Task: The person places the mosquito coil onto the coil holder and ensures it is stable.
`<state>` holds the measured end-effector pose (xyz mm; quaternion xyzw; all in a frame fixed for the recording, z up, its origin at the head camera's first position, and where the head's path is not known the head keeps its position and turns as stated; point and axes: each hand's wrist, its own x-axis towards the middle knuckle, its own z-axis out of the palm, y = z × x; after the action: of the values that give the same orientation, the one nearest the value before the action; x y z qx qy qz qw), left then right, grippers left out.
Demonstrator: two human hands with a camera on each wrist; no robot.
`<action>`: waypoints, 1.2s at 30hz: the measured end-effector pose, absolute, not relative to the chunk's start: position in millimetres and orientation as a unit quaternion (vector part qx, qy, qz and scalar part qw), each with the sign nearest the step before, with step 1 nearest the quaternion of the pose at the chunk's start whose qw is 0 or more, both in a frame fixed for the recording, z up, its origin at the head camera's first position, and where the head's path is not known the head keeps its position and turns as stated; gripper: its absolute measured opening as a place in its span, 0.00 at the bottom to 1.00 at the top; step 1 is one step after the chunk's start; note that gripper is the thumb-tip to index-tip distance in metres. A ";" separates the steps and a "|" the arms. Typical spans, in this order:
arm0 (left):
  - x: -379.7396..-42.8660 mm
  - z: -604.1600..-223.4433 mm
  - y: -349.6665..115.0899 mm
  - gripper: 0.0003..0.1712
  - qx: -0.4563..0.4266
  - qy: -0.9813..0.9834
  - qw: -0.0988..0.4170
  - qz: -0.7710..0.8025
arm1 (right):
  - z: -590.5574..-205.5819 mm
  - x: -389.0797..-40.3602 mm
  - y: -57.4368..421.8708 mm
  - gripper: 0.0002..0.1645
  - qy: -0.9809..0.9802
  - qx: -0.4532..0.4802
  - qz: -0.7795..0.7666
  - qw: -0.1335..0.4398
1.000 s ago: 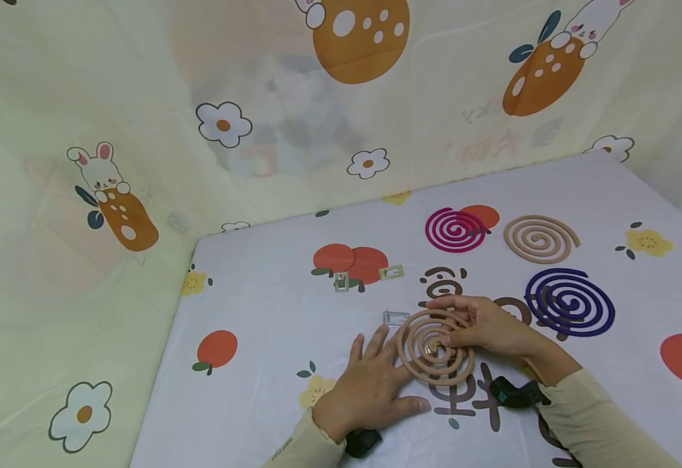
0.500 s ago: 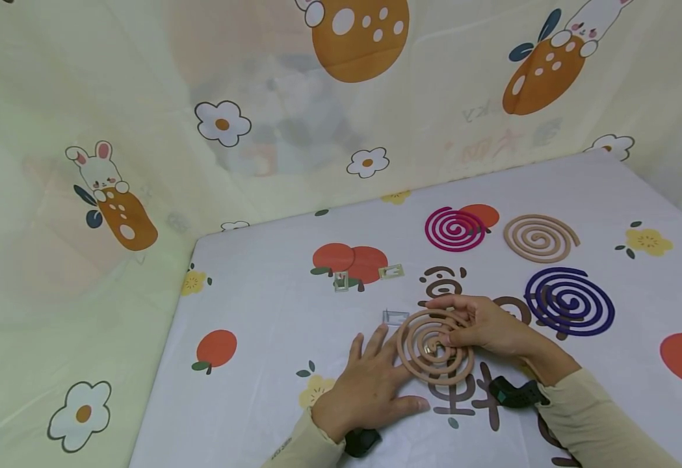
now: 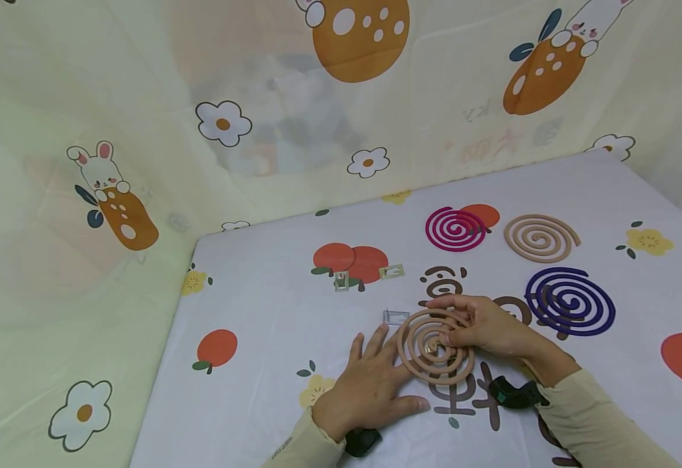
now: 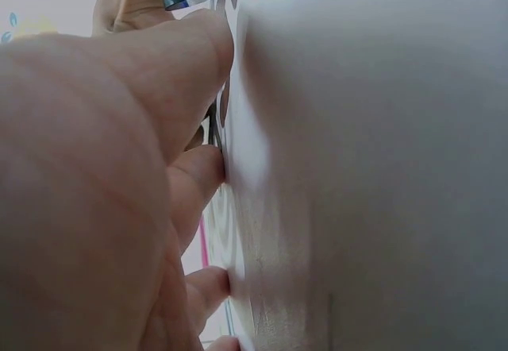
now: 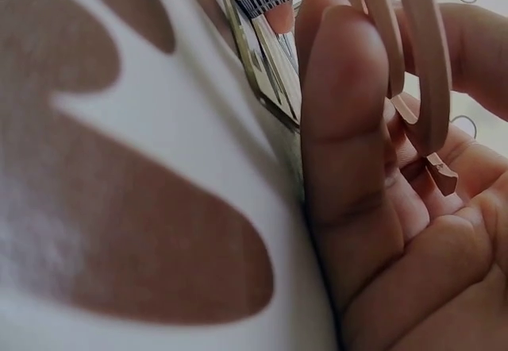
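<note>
My right hand (image 3: 495, 325) pinches a light brown mosquito coil (image 3: 420, 344) between thumb and fingers. The coil is tilted and partly covers my left fingers. In the right wrist view, the coil (image 5: 432, 65) stands off the table behind the thumb. A thin metal coil stand (image 5: 274, 97) lies beside that thumb. Near the coil's centre in the head view, a small shiny piece shows through the rings. My left hand (image 3: 372, 383) rests on the table, fingers spread; its fingertips touch the cloth in the left wrist view. What its index finger presses is hidden.
Magenta (image 3: 455, 229), tan (image 3: 539, 239) and dark blue (image 3: 571, 302) coils lie flat at the right. Small metal stands (image 3: 341, 281) lie beyond the left hand, one (image 3: 396, 318) close to its fingertips. A printed curtain (image 3: 294, 143) closes off the table's back and left.
</note>
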<state>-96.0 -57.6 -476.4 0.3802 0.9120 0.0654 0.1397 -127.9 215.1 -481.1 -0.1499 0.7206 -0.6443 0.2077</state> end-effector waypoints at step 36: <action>-95.9 -477.2 -57.9 0.43 0.382 0.912 0.136 0.063 | -480.5 -128.5 214.0 0.37 0.746 -0.143 -0.619 0.200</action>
<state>-95.9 -57.9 -477.2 0.3824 0.9118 0.0630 0.1360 -128.5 214.0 -480.5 -0.1429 0.7459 -0.6191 0.2000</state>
